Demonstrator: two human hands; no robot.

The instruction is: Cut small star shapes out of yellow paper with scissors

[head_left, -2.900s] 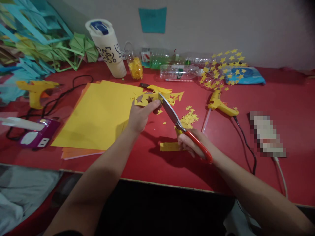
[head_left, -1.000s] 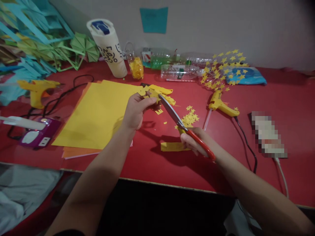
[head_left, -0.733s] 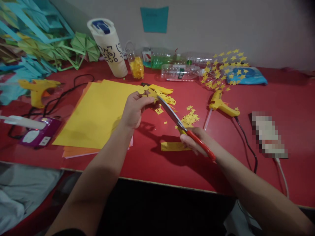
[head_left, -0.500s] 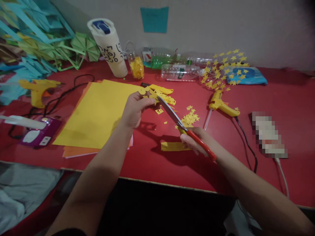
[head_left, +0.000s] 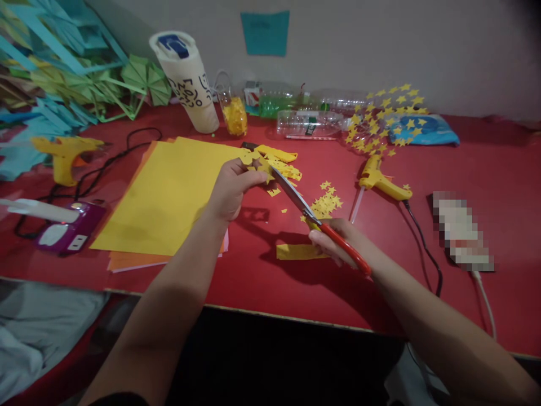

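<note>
My left hand [head_left: 231,189] pinches a piece of yellow paper [head_left: 264,167] with star-shaped edges, held above the table. My right hand [head_left: 336,242] is closed round the red handles of a pair of scissors [head_left: 298,198]. The blades point up and left, and their tips meet the paper's right edge. Below the scissors lies a heap of small yellow paper stars [head_left: 326,203]. A yellow paper strip [head_left: 296,252] rests near my right hand. Yellow scraps [head_left: 291,168] and a yellow-handled cutter [head_left: 276,153] lie behind the held paper.
Stacked yellow sheets [head_left: 160,197] lie left on the red table [head_left: 253,287]. Glue guns stand left [head_left: 63,158] and right [head_left: 384,183], with cords. A white tumbler [head_left: 186,84], plastic bottles [head_left: 310,124], a purple power strip [head_left: 70,228] and a blurred-out phone [head_left: 462,231] surround the work.
The paper in my left hand has turned slightly and its star edges show a little differently. Both hands and the scissors stay almost in place.
</note>
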